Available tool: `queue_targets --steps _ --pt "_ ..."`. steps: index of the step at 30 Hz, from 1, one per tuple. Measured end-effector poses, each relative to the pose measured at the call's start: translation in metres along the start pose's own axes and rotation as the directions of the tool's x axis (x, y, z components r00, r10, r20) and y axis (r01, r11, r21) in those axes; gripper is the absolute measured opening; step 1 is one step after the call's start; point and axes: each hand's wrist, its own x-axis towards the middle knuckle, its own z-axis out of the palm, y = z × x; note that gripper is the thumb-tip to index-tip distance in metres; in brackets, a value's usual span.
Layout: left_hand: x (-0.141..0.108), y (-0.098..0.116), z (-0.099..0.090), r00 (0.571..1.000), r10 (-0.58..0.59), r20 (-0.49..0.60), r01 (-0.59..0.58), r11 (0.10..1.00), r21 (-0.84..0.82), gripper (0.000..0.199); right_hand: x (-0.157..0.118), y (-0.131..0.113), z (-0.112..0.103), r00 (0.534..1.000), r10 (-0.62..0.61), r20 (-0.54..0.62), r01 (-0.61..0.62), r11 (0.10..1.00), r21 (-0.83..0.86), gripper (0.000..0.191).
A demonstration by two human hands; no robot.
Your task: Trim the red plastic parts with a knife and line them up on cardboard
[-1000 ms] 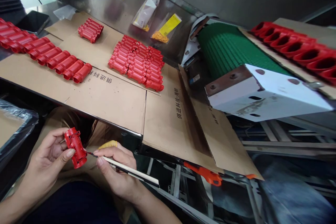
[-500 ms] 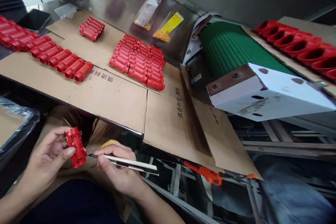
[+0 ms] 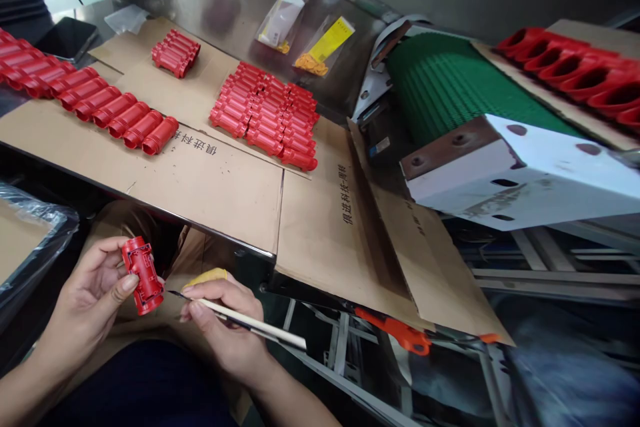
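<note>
My left hand (image 3: pixel 97 287) grips a red plastic tube (image 3: pixel 143 275), its thumb across the front of the part. The tube stands nearly upright, leaning a little, with its cut-out side showing. In my right hand (image 3: pixel 227 320) is a thin pale-handled knife (image 3: pixel 250 320), held like a pen. The knife's dark tip points at the lower right side of the tube, with a small gap between them. Something yellow is wrapped round a finger of my right hand.
Cardboard (image 3: pixel 220 193) covers the table, bearing a row of red tubes (image 3: pixel 117 113) and a stacked block of them (image 3: pixel 265 113). A green conveyor belt (image 3: pixel 445 87) with a white metal end stands right. An orange-handled tool (image 3: pixel 395 330) lies below the cardboard edge.
The red tube has turned in my left hand, showing more of its cut-out side. The knife tip has come away from the tube. The view has shifted slightly.
</note>
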Motion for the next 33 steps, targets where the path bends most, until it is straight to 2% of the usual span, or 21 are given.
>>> queue_targets --steps 2,4,11,15,17,20,22,23,24,25,26,27,28,29,30,31,32,33 --pt "-0.001 -0.003 -0.002 1.0 0.007 -0.011 -0.007 1.0 0.012 0.034 -0.001 -0.004 -0.003 0.991 -0.135 0.002 0.132 0.972 -0.195 0.013" --pt "-0.002 -0.004 -0.002 1.0 0.01 -0.019 -0.009 1.0 0.01 0.033 -0.002 -0.005 -0.004 0.979 -0.202 0.033 0.204 0.952 -0.229 0.017" --pt "-0.003 -0.002 0.0 1.0 0.02 -0.017 -0.02 1.0 0.017 0.032 -0.002 -0.006 -0.002 0.957 -0.271 0.107 0.291 0.904 -0.314 0.024" --pt "-0.004 -0.004 0.0 0.998 0.022 -0.063 -0.02 0.999 0.031 0.037 0.001 -0.003 -0.003 0.945 -0.278 0.174 0.323 0.884 -0.338 0.022" --pt "-0.005 -0.006 0.0 0.995 0.014 -0.096 -0.011 0.999 0.032 0.039 0.002 0.001 -0.003 0.901 -0.355 0.25 0.429 0.813 -0.393 0.025" --pt "-0.005 -0.006 0.004 0.988 -0.024 -0.154 0.024 1.0 0.004 0.04 0.003 0.007 0.0 0.827 -0.426 0.367 0.562 0.641 -0.522 0.034" --pt "-0.005 -0.004 0.008 0.981 -0.068 -0.181 0.062 0.997 -0.034 0.042 0.001 0.01 0.003 0.818 -0.427 0.385 0.575 0.601 -0.555 0.038" --pt "-0.005 -0.002 0.01 0.978 -0.09 -0.186 0.081 0.995 -0.054 0.043 0.0 0.011 0.005 0.825 -0.439 0.356 0.565 0.627 -0.537 0.037" --pt "-0.005 0.0 0.011 0.976 -0.108 -0.188 0.096 0.993 -0.069 0.044 -0.003 0.011 0.006 0.842 -0.445 0.306 0.54 0.69 -0.482 0.034" --pt "-0.005 0.001 0.012 0.975 -0.12 -0.189 0.106 0.991 -0.08 0.044 -0.005 0.011 0.008 0.876 -0.42 0.236 0.481 0.79 -0.379 0.029" --pt "-0.005 0.003 0.013 0.974 -0.127 -0.187 0.112 0.99 -0.089 0.045 -0.008 0.011 0.009 0.925 -0.341 0.168 0.372 0.902 -0.219 0.021" --pt "-0.005 0.004 0.014 0.975 -0.127 -0.183 0.111 0.989 -0.095 0.045 -0.01 0.01 0.01 0.965 -0.221 0.143 0.225 0.974 -0.011 0.016" --pt "-0.005 0.006 0.014 0.977 -0.123 -0.177 0.107 0.989 -0.099 0.045 -0.013 0.009 0.009 0.977 -0.105 0.184 0.067 0.977 0.204 0.023" --pt "-0.005 0.006 0.014 0.979 -0.116 -0.169 0.1 0.99 -0.1 0.045 -0.014 0.007 0.008 0.961 -0.027 0.275 -0.079 0.926 0.369 0.036" --pt "-0.006 0.007 0.013 0.981 -0.111 -0.159 0.096 0.99 -0.099 0.044 -0.015 0.006 0.006 0.93 0.005 0.367 -0.186 0.868 0.461 0.046" --pt "-0.006 0.006 0.013 0.983 -0.106 -0.15 0.092 0.991 -0.098 0.043 -0.014 0.003 0.003 0.907 0.0 0.421 -0.227 0.841 0.49 0.051" --pt "-0.006 0.006 0.013 0.984 -0.102 -0.144 0.089 0.991 -0.098 0.042 -0.013 0.001 0.0 0.904 -0.013 0.428 -0.206 0.863 0.461 0.053" --pt "-0.007 0.005 0.012 0.985 -0.1 -0.138 0.087 0.991 -0.098 0.041 -0.011 -0.001 -0.003 0.922 -0.026 0.387 -0.131 0.918 0.375 0.05"
